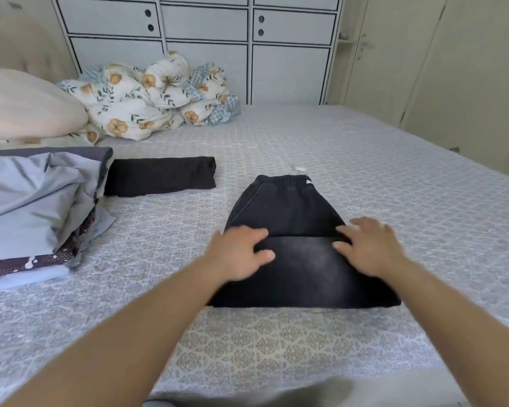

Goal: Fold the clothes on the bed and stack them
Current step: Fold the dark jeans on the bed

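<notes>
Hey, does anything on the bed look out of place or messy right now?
A small white scrap lies loose on the bedspread, just beyond the waistband of the black pants. At the left, the grey and patterned pile is rumpled and slumping, unlike the neatly folded black garment beside it.

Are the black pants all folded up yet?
Half folded: the black pants have their legs doubled over, waistband uncovered, both hands on them.

Both hands flat on the dark folded pants (300, 259) mid-frame: left hand (241, 254) on one edge, right hand (368, 248) on the other (fingers spread). Another dark folded piece (162, 176) lies left of center, beside a grey clothes pile (36, 201) on the bed (394, 177).
</notes>
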